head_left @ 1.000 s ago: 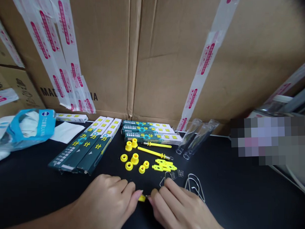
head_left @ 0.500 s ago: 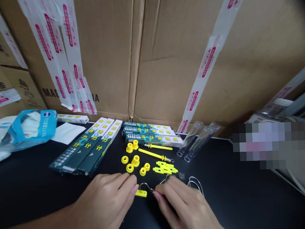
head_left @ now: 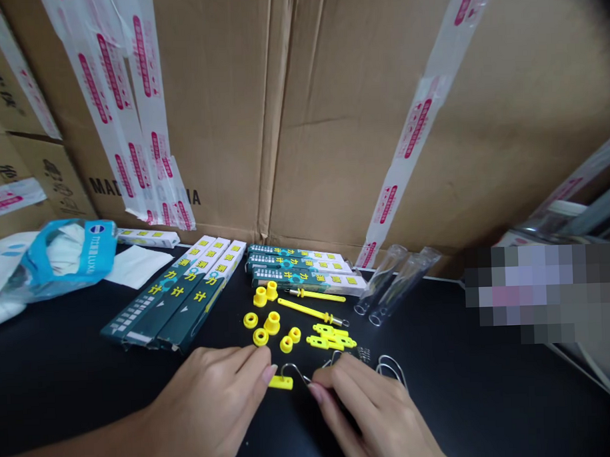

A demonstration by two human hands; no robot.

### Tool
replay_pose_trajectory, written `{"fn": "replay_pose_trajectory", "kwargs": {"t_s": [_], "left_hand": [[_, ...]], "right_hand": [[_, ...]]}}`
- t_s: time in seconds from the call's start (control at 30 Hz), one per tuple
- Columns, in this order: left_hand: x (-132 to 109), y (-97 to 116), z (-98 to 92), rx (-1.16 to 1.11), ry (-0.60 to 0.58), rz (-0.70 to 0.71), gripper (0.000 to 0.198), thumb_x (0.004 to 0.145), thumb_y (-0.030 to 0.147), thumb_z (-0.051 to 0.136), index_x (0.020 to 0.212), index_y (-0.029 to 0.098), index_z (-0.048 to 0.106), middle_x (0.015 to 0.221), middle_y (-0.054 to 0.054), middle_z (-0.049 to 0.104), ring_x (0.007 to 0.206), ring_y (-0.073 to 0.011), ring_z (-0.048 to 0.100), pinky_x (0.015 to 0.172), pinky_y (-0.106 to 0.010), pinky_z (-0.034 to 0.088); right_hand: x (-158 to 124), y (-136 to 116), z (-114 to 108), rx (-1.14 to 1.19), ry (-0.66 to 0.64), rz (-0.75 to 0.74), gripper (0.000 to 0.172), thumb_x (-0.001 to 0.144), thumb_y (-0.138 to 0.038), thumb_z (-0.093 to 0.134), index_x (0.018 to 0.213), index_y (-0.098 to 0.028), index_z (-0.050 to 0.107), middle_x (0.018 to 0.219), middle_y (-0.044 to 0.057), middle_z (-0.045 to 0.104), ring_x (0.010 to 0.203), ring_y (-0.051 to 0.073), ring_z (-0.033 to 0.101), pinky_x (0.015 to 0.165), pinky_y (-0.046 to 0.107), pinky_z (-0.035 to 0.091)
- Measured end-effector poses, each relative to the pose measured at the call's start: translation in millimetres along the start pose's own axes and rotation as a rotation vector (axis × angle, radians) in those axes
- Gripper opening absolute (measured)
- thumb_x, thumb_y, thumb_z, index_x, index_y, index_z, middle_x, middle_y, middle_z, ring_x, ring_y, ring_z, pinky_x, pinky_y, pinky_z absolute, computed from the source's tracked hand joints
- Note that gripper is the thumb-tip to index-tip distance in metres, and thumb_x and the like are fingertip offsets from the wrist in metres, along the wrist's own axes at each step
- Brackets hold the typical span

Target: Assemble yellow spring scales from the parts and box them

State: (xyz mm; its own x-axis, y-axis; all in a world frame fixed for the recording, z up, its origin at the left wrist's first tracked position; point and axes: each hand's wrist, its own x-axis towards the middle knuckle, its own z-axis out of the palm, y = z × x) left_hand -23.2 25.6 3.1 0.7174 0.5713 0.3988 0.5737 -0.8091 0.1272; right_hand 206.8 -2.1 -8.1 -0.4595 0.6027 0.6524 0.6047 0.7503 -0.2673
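My left hand (head_left: 215,385) is closed on a yellow plastic rod (head_left: 281,382), whose end with a small hole sticks out past the fingertips. Pinched in my right hand (head_left: 371,399) is a bent metal wire hook (head_left: 294,367); its curved end meets the rod's tip, though I cannot tell whether it passes through the hole. Just beyond the hands lie yellow collars (head_left: 272,323), small yellow rings (head_left: 286,344) and flat yellow pieces (head_left: 330,336). Two yellow rods with metal ends, one of them a yellow stick (head_left: 305,310), rest farther back.
Green and white printed boxes (head_left: 180,293) lie at left, more boxes (head_left: 307,280) behind the parts. Clear plastic tubes (head_left: 400,285) lean at the back right. Small springs (head_left: 363,354) and wire hooks (head_left: 392,369) are beside my right hand. A tissue pack (head_left: 68,253) sits far left, before large cartons (head_left: 221,125).
Both hands stay nearly in place, with the hook still against the rod's tip. The view has shifted very slightly.
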Motion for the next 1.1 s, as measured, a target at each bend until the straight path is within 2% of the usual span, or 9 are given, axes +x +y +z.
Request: {"fn": "replay_pose_trajectory", "kwargs": {"t_s": [0.37, 0.5, 0.67, 0.9, 1.1], "left_hand": [[-0.5, -1.0, 1.7, -0.013, -0.033, 0.020, 0.035, 0.104, 0.009, 0.028, 0.081, 0.023, 0.050, 0.071, 0.001, 0.064, 0.056, -0.0182, 0.062, 0.052, -0.033, 0.035], [-0.5, -1.8, 0.9, -0.051, -0.039, -0.031, 0.034, 0.104, 0.012, 0.026, 0.081, 0.023, 0.048, 0.068, 0.001, 0.061, 0.053, -0.0188, 0.061, 0.051, -0.034, 0.035], [0.0, -1.2, -1.3, -0.099, -0.022, -0.065, 0.035, 0.105, 0.014, 0.027, 0.078, 0.024, 0.046, 0.065, 0.003, 0.059, 0.051, -0.0176, 0.060, 0.051, -0.033, 0.036], [-0.3, 0.3, -3.0, -0.110, 0.006, -0.037, 0.035, 0.105, 0.013, 0.027, 0.078, 0.024, 0.046, 0.064, 0.003, 0.059, 0.051, -0.0163, 0.060, 0.051, -0.031, 0.037], [-0.5, -1.0, -1.5, -0.153, 0.026, -0.082, 0.038, 0.106, 0.015, 0.025, 0.079, 0.023, 0.051, 0.066, 0.001, 0.061, 0.054, -0.0178, 0.063, 0.054, -0.031, 0.041]], "right_hand": [[1.3, 0.4, 0.4, 0.021, 0.011, -0.001, 0.019, 0.103, -0.011, 0.047, 0.093, -0.016, 0.062, 0.069, 0.002, 0.065, 0.055, 0.015, 0.062, 0.052, 0.025, 0.047], [0.0, 0.5, -1.6, 0.042, -0.005, 0.017, 0.019, 0.100, -0.008, 0.048, 0.092, -0.016, 0.063, 0.069, 0.003, 0.065, 0.057, 0.016, 0.061, 0.052, 0.026, 0.046], [0.7, 0.8, -1.7, 0.049, -0.003, 0.028, 0.018, 0.098, -0.007, 0.049, 0.091, -0.016, 0.064, 0.069, 0.003, 0.065, 0.057, 0.016, 0.060, 0.052, 0.026, 0.045], [0.3, 0.5, -1.0, 0.036, -0.010, 0.026, 0.020, 0.099, -0.008, 0.048, 0.090, -0.016, 0.064, 0.069, 0.003, 0.064, 0.057, 0.016, 0.060, 0.051, 0.026, 0.043], [-0.1, 0.2, -1.2, -0.054, -0.007, -0.005, 0.023, 0.099, -0.007, 0.047, 0.086, -0.016, 0.064, 0.064, 0.002, 0.060, 0.053, 0.016, 0.055, 0.046, 0.028, 0.038]]}}
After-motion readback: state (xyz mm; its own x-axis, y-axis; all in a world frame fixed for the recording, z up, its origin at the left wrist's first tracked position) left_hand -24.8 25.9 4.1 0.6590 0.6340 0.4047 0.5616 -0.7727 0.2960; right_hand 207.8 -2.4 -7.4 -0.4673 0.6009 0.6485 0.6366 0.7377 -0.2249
